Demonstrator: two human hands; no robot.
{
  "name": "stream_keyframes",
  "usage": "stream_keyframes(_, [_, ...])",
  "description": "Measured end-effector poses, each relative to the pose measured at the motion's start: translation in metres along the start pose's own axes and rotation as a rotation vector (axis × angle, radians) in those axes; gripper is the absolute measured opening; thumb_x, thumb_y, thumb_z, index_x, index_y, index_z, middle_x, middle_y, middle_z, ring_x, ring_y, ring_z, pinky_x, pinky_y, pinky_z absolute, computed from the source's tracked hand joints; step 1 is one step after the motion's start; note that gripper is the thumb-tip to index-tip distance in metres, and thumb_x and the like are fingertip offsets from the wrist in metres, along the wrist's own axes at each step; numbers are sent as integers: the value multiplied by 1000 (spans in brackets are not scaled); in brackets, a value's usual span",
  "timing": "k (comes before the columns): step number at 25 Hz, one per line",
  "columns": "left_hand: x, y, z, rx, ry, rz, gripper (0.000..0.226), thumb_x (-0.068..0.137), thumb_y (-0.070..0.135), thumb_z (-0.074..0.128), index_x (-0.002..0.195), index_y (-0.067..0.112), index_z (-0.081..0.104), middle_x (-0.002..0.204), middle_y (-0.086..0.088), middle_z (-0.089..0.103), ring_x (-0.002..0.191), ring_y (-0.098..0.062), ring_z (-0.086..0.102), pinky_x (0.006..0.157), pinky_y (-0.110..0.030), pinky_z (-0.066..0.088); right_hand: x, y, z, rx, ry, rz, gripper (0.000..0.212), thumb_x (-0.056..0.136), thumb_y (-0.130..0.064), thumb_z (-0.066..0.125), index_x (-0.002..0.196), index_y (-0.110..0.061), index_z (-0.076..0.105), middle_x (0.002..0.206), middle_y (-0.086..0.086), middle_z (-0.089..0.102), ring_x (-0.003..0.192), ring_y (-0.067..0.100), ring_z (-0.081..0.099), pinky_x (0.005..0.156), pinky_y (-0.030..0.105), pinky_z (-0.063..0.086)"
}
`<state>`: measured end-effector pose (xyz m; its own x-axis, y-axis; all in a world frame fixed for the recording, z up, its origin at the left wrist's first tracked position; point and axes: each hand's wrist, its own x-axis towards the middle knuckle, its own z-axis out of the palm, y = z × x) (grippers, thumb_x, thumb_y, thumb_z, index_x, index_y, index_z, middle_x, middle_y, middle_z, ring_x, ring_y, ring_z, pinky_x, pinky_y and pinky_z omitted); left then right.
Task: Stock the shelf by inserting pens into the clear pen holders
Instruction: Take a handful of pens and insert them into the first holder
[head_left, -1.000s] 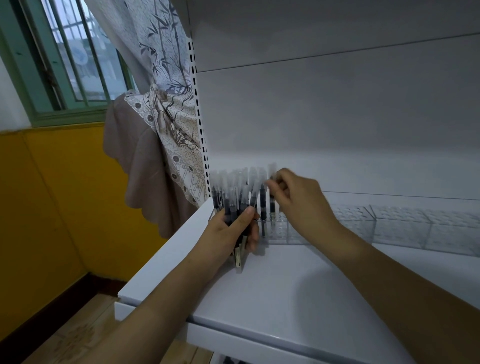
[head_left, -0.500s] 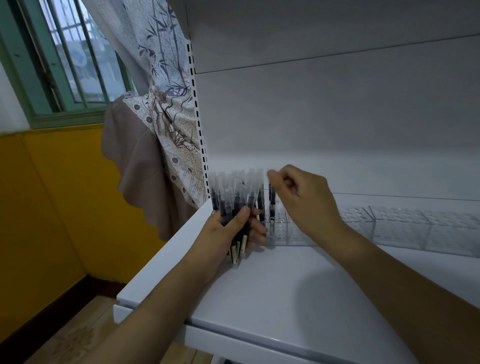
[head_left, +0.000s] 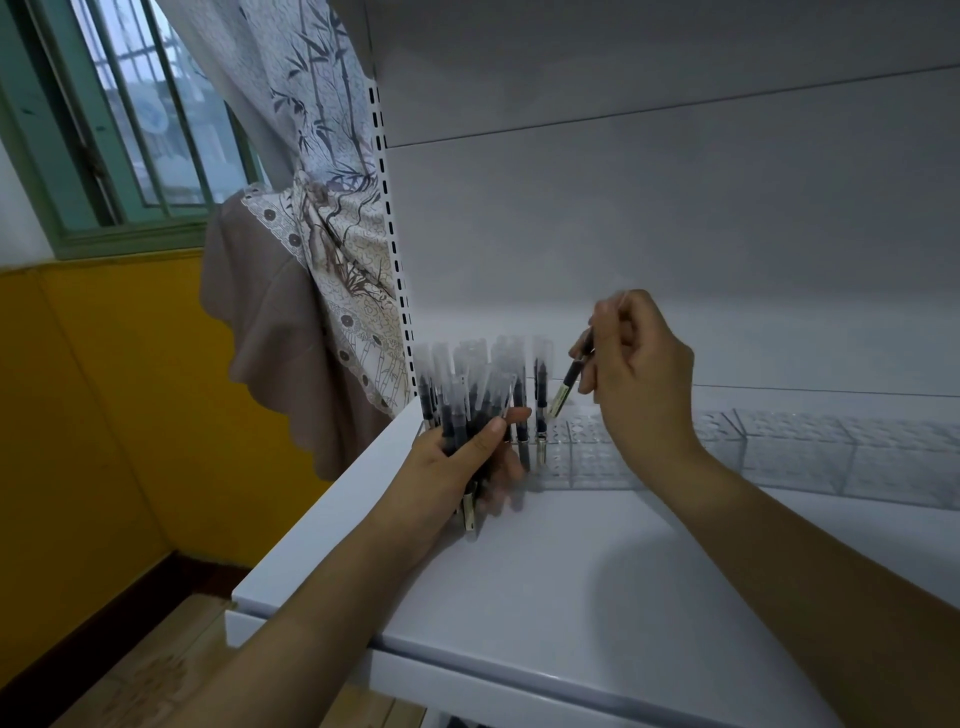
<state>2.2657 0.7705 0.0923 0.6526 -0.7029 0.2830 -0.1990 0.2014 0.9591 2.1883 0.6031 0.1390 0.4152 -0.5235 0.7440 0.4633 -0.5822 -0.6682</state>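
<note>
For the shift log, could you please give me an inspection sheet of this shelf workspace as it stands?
Surface: white shelf, front part bare.
Job's things: row of clear pen holders along the back; a few pens stand in the left end, the rest of the row looks unfilled.
Clutter: nothing seen.
Hands: left hand grips a bundle of pens; right hand holds a single pen tilted, tip down, above the holders.
Cables: nothing seen.
Surroundings: patterned curtain, green-framed window, yellow wall.
</note>
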Motion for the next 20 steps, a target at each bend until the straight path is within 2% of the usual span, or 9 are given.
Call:
stream_keyframes(4, [3, -5, -4, 46, 12, -1, 31, 95, 37, 52, 115, 26, 71, 64, -14, 46, 49, -16, 31, 47, -29, 29, -5, 7, 5, -133, -130, -55, 20, 104, -29, 45, 94, -14, 53, 73, 3, 65, 52, 13, 60, 53, 34, 53])
stream_keyframes(7, [4, -5, -3, 23, 22, -22, 27, 102, 27, 47, 112, 18, 70, 58, -12, 41, 46, -16, 25, 46, -29, 23, -5, 9, 6, -169, -195, -86, 22, 103, -29, 47, 91, -12, 52, 68, -1, 62, 53, 10, 61, 55, 35, 55])
stream_keyframes(9, [3, -4, -2, 33, 33, -25, 25, 102, 21, 46, 93, 10, 66, 55, -9, 44, 43, -15, 26, 45, -27, 23, -7, 11, 8, -198, -251, -84, 23, 102, -29, 49, 85, -14, 51, 61, -3, 60, 51, 11, 61, 56, 35, 55])
stream_keyframes(11, [2, -3, -2, 56, 29, -18, 35, 102, 19, 46, 71, 10, 56, 55, -11, 45, 42, -15, 28, 44, -27, 23, -9, 15, 10, -266, -311, -78, 26, 100, -31, 54, 80, -15, 52, 59, -1, 61, 50, 14, 61, 58, 38, 55])
stream_keyframes(12, [2, -3, -1, 58, 22, -17, 38, 103, 19, 44, 67, 11, 54, 56, -12, 45, 42, -16, 29, 44, -27, 24, -8, 17, 11, -333, -334, -83, 27, 98, -34, 56, 77, -17, 54, 60, 0, 61, 52, 17, 61, 59, 38, 54])
stream_keyframes(14, [0, -1, -1, 59, 6, -8, 35, 104, 19, 44, 71, 9, 53, 58, -12, 47, 43, -16, 31, 45, -28, 25, -6, 19, 11, -446, -349, -91, 30, 94, -40, 59, 70, -23, 54, 57, -4, 60, 53, 17, 59, 57, 36, 52])
stream_keyframes(17, [-1, 0, -1, 52, 3, 10, 24, 103, 22, 47, 96, 1, 55, 63, -9, 54, 44, -16, 36, 46, -28, 27, 0, 18, 9, -548, -358, -84, 38, 91, -44, 59, 58, -27, 49, 50, -8, 52, 49, 11, 50, 52, 30, 44])
stream_keyframes(18, [-1, -1, -1, 46, 0, 21, 26, 102, 24, 48, 102, -1, 54, 66, -10, 56, 45, -16, 38, 46, -28, 28, 1, 18, 9, -622, -377, -82, 43, 92, -47, 56, 56, -25, 48, 49, -7, 50, 48, 12, 48, 50, 29, 40])
stream_keyframes(20, [-1, -1, -1, 59, -3, 53, 29, 100, 28, 51, 101, 0, 56, 69, -13, 57, 45, -17, 40, 47, -30, 30, 0, 19, 8, -786, -378, -83, 57, 94, -55, 46, 51, -18, 46, 47, -2, 46, 46, 16, 43, 48, 27, 32])
